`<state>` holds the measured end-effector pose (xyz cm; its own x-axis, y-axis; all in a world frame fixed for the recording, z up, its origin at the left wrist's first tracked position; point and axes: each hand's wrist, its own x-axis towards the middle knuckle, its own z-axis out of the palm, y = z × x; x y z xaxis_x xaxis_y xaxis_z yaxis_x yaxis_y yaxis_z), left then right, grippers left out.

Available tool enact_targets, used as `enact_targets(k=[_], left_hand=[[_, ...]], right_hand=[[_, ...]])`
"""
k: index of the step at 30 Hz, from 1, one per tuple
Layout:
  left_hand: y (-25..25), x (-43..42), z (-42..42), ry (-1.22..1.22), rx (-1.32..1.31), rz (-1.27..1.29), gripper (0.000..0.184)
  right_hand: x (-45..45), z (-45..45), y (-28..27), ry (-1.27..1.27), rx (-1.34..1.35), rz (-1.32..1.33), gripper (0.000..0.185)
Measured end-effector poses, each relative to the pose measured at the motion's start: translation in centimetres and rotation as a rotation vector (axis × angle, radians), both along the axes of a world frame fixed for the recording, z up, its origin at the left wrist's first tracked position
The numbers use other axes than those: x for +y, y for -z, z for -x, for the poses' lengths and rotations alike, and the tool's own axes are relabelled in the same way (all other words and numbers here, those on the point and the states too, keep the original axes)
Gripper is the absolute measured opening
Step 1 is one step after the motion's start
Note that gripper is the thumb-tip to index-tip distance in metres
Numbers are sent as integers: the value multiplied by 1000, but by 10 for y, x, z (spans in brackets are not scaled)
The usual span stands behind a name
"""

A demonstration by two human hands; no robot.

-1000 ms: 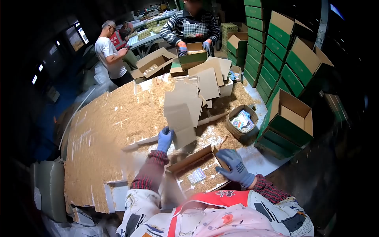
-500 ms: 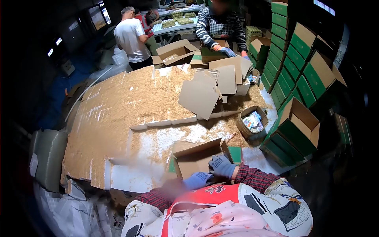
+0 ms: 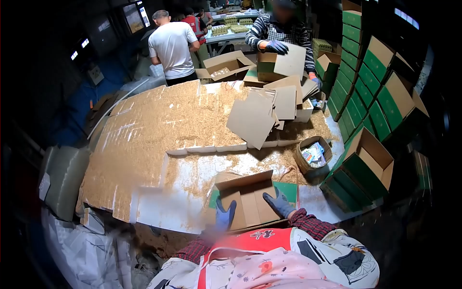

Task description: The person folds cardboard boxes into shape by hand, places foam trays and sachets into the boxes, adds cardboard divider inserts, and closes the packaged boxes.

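Observation:
An open cardboard box (image 3: pixel 250 204) with green outer panels stands close in front of me, its brown inside showing and a back flap raised. My left hand (image 3: pixel 224 215), in a blue-grey glove, is at the box's left side with thumb and fingers apart. At its right side my right hand (image 3: pixel 280 203), gloved alike, has thumb and fingers spread. Both hands touch or nearly touch the side walls; the exact contact cannot be made out. Plaid cuffs cover my wrists, and a blur partly hides my left forearm.
Sawdust-like material covers much of the white table (image 3: pixel 185 173). Cardboard sheets (image 3: pixel 252 115) lie in a pile. Right of them stand a basket of packets (image 3: pixel 314 155) and stacked green boxes (image 3: pixel 380 101). Across the table, a person in stripes (image 3: pixel 281 38) holds a cardboard sheet (image 3: pixel 290 60).
My hands have moved apart from the box's near edge to its left and right sides, fingers spreading. The person across has lifted a cardboard sheet. The view has shifted slightly.

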<state>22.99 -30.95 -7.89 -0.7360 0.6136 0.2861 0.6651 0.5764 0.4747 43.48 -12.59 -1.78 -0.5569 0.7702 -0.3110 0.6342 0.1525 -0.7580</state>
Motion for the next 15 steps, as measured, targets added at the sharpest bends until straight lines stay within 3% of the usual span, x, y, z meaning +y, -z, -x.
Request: enact_targets(k=[2,3,6,7,9,11,13,15], left_hand=[[-56,7,0,201,-801,-397,84],[-99,5,-4,194,-986,-388,84],[-27,3,25,205,-1009,-260,85],[-36,8,21,212,-908,-192,79],[-59,32,15,310,-813,-84,72],[-108,74,-6,734,-1066,-368,55],[-164,123,-44,860,-1780,-566,50],[-208,166,-80,1028,-1428,-525,51]], right_hand=[[3,4,8,36,46,101,100],[4,5,0,33,47,91,100],[-20,-5,-64,86,327,230,95],[-11,-13,-60,110,332,231,95],[8,-49,-49,203,549,141,88],[18,-98,-114,277,777,28,79],[24,-151,-176,455,846,-152,71],[13,-197,-238,698,916,-369,62]])
